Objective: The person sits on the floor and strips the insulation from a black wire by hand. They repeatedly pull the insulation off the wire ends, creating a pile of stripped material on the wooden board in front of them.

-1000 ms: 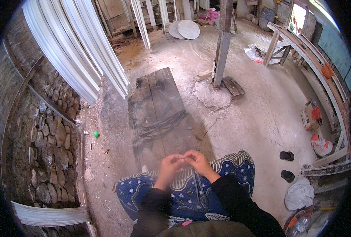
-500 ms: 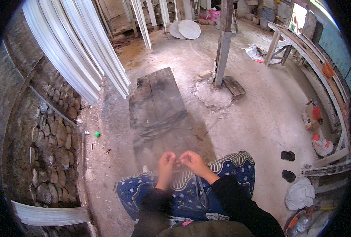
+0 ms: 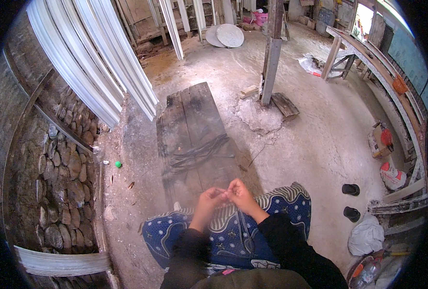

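Note:
Over my lap lies a blue patterned cloth [image 3: 281,214] with a striped border. Above its far edge my left hand [image 3: 208,201] and my right hand [image 3: 238,195] meet, fingertips pinched together and touching. What they pinch is too small to make out. A thin dark strip [image 3: 245,231] runs down the cloth from just below my right hand. Beyond my hands a bundle of similar dark strips [image 3: 202,153] lies loosely across a low dark wooden board [image 3: 190,115].
Long pale mouldings [image 3: 93,62] lean at the left, beside stacked stones [image 3: 64,168]. A wooden post [image 3: 272,58] stands ahead, with a short plank [image 3: 285,106] at its foot. To the right are black slippers [image 3: 351,190], a white sack [image 3: 366,236] and a long wooden bench frame [image 3: 334,58].
My hands have come together: the left moved slightly right, the right rose a little, and their fingertips now touch. The strips on the board have stayed put.

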{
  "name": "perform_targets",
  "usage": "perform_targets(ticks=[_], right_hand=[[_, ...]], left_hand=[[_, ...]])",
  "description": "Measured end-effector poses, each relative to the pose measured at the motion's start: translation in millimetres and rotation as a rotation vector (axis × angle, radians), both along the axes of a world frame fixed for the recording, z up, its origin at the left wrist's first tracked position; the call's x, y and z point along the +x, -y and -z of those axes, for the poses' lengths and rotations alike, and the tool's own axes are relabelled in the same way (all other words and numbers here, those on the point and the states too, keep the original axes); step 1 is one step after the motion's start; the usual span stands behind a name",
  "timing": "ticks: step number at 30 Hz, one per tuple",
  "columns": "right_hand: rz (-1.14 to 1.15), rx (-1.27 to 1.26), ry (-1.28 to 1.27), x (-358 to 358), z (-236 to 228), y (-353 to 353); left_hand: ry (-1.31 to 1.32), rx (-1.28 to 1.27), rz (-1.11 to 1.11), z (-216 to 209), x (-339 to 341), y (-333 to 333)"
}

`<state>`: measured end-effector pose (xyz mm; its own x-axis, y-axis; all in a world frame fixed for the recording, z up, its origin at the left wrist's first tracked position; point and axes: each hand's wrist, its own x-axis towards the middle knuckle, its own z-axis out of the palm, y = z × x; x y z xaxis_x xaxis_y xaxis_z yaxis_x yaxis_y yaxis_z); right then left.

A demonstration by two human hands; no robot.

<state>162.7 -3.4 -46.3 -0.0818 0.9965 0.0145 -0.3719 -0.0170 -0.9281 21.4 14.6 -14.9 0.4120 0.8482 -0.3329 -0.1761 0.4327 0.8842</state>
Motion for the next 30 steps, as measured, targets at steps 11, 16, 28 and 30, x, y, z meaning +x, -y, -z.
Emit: perform_targets(ticks=[11, 16, 28, 30], right_hand=[[-0.050, 0.051, 0.200, -5.7, 0.1, 0.8], [-0.100, 0.023, 0.196, -5.4, -0.6, 2.2], [-0.080, -0.274, -0.489, 18.8, -4.0, 0.8], [-0.075, -0.348, -0.598, 23.8, -2.5, -4.1]], left_hand=[[-0.020, -0.001, -0.195, 6.5, -3.7, 3.8], [-0.014, 0.036, -0.219, 3.2, -3.4, 4.2], [-0.215, 0.420, 0.035, 5.8, 3.5, 0.4], [-0.332, 0.538, 0.118, -8.0, 6.8, 0.7]])
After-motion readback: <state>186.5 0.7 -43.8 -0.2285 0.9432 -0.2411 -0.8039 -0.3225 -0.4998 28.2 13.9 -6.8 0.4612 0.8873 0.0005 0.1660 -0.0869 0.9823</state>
